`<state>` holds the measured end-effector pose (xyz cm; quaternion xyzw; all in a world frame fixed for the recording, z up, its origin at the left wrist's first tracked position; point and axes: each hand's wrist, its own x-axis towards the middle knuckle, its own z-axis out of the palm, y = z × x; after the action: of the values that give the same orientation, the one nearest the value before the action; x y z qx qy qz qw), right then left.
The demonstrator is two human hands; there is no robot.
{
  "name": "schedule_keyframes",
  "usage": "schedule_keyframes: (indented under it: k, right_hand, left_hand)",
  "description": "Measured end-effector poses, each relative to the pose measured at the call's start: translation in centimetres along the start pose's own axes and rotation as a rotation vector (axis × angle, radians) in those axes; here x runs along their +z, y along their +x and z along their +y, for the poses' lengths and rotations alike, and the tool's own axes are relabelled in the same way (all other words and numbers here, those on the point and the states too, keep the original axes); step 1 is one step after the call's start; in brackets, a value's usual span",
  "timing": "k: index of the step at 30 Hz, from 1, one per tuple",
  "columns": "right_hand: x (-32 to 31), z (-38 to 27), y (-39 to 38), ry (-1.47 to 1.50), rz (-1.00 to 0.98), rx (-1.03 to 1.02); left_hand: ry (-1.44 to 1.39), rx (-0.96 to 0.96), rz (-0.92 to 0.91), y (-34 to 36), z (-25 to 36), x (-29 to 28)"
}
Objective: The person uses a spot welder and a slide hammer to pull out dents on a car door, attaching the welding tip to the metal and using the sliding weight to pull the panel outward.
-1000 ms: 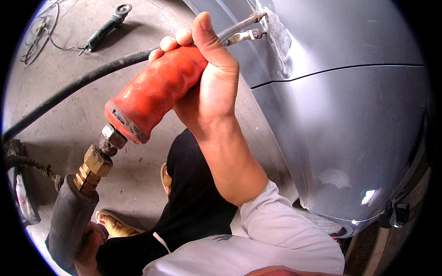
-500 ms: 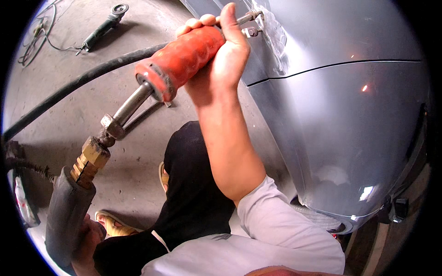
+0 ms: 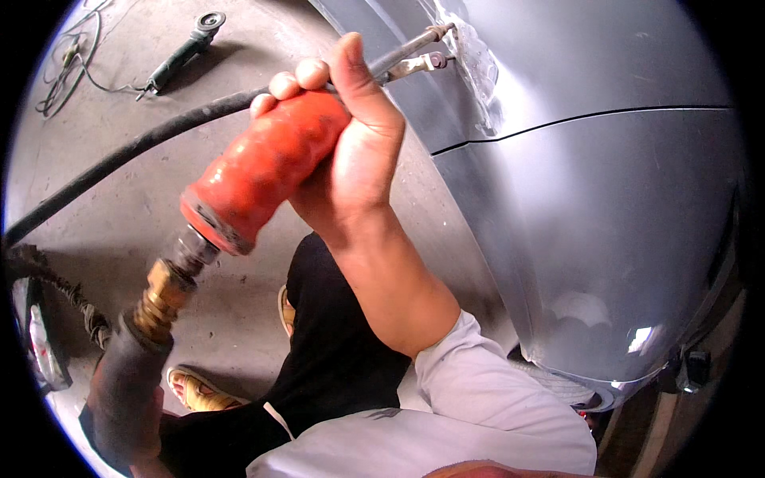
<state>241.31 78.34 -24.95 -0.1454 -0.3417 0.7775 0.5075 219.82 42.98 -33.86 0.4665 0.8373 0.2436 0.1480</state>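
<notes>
The right hand (image 3: 358, 151) is closed around a red, ribbed cylindrical grip (image 3: 267, 167), whose lower end sits at a steel nut (image 3: 194, 248); the left hand (image 3: 146, 468) is mostly hidden behind a black cylindrical handle (image 3: 131, 394), so its hold cannot be told. A slim steel rod (image 3: 406, 52) reaches a rough, silvery bare patch (image 3: 476, 64) on the glossy grey car panel (image 3: 590, 223), seemingly touching it. That patch already looks stripped; the work seems under way, not finished, since it is uneven and uncoated
</notes>
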Motion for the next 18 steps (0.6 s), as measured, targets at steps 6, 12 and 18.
schedule_keyframes:
  k: [6, 12, 18]
  right_hand:
    - [-0.3, 0.2, -0.1, -0.104, 0.031, 0.006]
    - [0.1, -0.3, -0.1, -0.103, 0.026, 0.009]
    - [-0.4, 0.0, -0.1, -0.106, 0.031, 0.008]
  left_hand:
    - [-1.124, -0.318, -0.273, -1.5, 0.0, 1.8]
    - [-1.054, -0.250, -0.231, -1.0, 2.8, 1.4]
    - [-1.032, -0.254, -0.239, 0.0, 3.0, 0.8]
